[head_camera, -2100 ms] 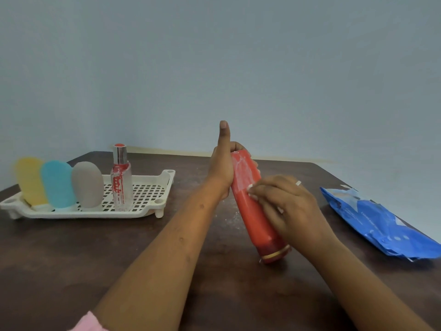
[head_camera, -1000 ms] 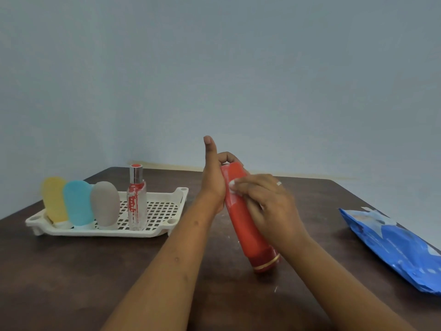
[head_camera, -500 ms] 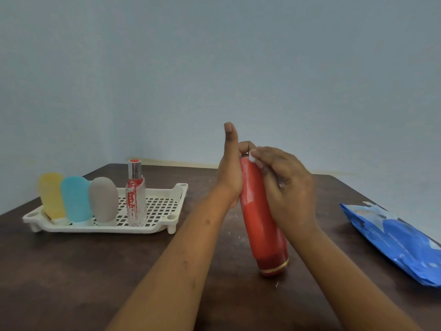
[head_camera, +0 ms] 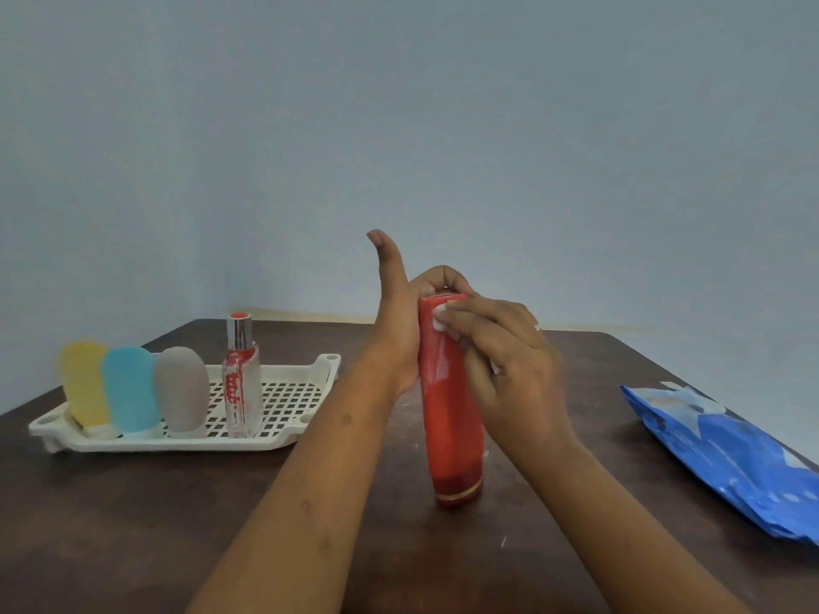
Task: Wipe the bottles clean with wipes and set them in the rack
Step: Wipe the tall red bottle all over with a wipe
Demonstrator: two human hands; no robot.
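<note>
Bottle [head_camera: 450,418] stands on table [head_camera: 133,525], left grip [head_camera: 399,330] curled round its top, right grip [head_camera: 509,370] pinching wipe [head_camera: 439,319] against it

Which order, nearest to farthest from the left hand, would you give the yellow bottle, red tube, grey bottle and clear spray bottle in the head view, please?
From the left hand:
1. Red tube, gripped by it.
2. Clear spray bottle, right-most bottle in the rack.
3. Grey bottle, next along to the left.
4. Yellow bottle, at the rack's left end.

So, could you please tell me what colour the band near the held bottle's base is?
Gold band on the red bottle, seen in the head view.
</note>
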